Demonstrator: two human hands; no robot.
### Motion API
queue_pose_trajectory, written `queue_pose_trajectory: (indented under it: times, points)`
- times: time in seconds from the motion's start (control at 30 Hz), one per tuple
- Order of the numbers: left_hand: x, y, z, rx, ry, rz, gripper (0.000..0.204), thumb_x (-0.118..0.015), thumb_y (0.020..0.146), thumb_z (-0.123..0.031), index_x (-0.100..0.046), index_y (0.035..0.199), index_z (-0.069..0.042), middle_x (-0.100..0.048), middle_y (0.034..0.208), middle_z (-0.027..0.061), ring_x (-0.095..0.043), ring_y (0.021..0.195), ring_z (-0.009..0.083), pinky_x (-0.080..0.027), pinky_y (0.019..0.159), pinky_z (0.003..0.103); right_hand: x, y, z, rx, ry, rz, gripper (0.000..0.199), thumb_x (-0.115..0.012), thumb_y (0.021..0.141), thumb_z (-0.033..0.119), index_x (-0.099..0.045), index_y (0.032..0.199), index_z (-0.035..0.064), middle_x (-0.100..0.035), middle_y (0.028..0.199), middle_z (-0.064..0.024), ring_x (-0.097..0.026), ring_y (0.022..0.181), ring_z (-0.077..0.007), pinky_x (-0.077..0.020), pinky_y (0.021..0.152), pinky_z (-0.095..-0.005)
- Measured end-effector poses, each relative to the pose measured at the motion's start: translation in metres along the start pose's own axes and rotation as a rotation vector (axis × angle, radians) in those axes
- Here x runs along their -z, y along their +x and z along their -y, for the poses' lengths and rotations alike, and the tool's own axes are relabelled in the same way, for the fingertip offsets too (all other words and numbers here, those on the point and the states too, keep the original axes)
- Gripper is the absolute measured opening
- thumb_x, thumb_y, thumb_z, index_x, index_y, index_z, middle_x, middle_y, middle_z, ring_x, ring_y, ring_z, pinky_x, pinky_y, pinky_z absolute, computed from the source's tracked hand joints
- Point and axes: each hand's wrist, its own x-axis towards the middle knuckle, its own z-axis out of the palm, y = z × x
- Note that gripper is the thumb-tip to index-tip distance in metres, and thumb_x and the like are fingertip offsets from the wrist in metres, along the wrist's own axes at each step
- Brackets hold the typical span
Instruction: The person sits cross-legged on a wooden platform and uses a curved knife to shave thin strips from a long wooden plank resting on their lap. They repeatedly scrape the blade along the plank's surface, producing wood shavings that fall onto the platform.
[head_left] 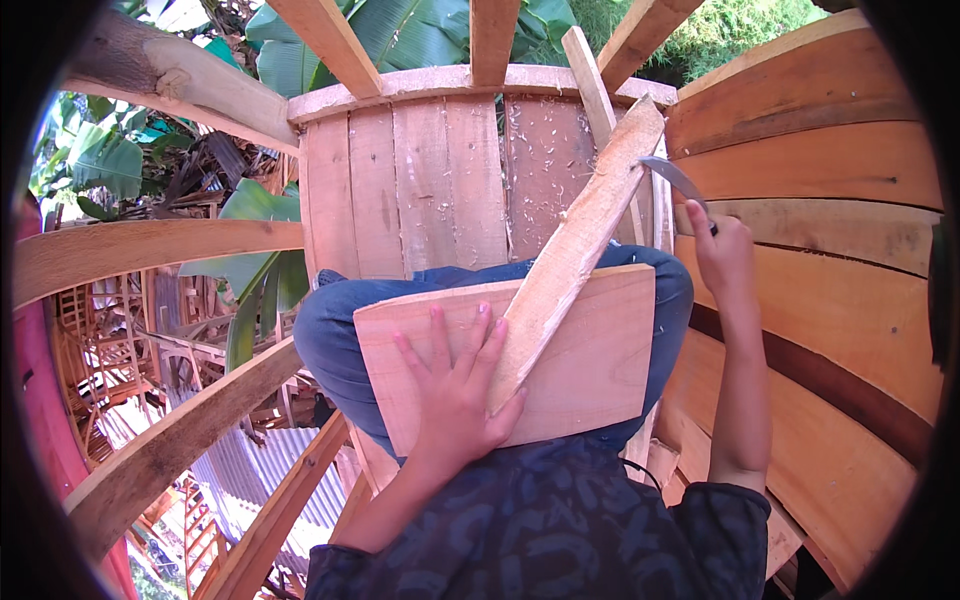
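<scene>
A flat wooden board (590, 360) lies across my lap. My left hand (455, 385) rests on it with fingers spread flat, the lower end of a long wood strip (575, 240) lying against its forefinger and thumb. The strip slants up and away to the right; its surface looks rough and pale, with a ragged edge. In my right hand (722, 245) is the handle of a knife with a curved blade (675, 178), the fingers closed round it and the thumb extended toward the blade. The blade's tip touches or overlaps the strip near its far end.
I sit cross-legged on a plank floor (420, 190) sprinkled with wood shavings. A plank wall (820, 270) rises close on the right. Another narrow wood stick (590, 85) leans at the far edge. Open wooden rails (160, 250) stand at the left, with metal roofing (270, 480) below.
</scene>
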Motion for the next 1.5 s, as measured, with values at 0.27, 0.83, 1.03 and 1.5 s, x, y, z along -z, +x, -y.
queue_pose_trajectory:
  times: [0.27,0.83,1.03,1.5]
  points:
    - [-0.003,0.001,-0.002,-0.009,0.001,-0.017,0.078,-0.069,0.076,-0.033,-0.042,0.143,-0.005,-0.036,0.152,0.0138,-0.008,0.145,0.0479,0.014,0.107,0.068,0.005,-0.07,0.026,0.178,-0.002,0.116,0.06,-0.057,0.087,0.059,-0.067,0.075,0.0007,-0.059,0.061,-0.0231,-0.063,0.063,-0.041,-0.0484,0.059,-0.0467]
    - [-0.002,0.0,-0.003,-0.003,0.029,-0.013,0.08,-0.07,0.074,-0.033,-0.042,0.143,-0.004,-0.037,0.152,0.0153,-0.005,0.146,0.0462,0.015,0.108,0.065,0.003,-0.056,0.019,0.137,0.064,0.048,0.071,-0.054,0.085,0.068,-0.066,0.068,-0.0005,-0.061,0.061,-0.0219,-0.064,0.063,-0.0392,-0.0501,0.059,-0.0464]
    - [-0.002,-0.002,-0.003,0.01,0.011,-0.011,0.079,-0.069,0.076,-0.035,-0.041,0.144,-0.006,-0.036,0.152,0.0137,-0.007,0.145,0.0477,0.014,0.107,0.067,-0.021,-0.04,0.03,0.211,-0.063,0.077,0.077,-0.051,0.081,0.074,-0.068,0.069,-0.0002,-0.063,0.065,-0.0222,-0.066,0.068,-0.0368,-0.052,0.062,-0.0454]
    - [-0.004,-0.001,-0.003,0.002,0.018,-0.008,0.082,-0.072,0.073,-0.032,-0.041,0.144,-0.004,-0.035,0.153,0.0154,-0.004,0.147,0.0443,0.016,0.109,0.062,-0.01,-0.051,0.034,0.29,-0.069,0.139,0.078,-0.05,0.081,0.075,-0.068,0.067,0.0002,-0.062,0.062,-0.0211,-0.066,0.064,-0.0361,-0.052,0.059,-0.0452]
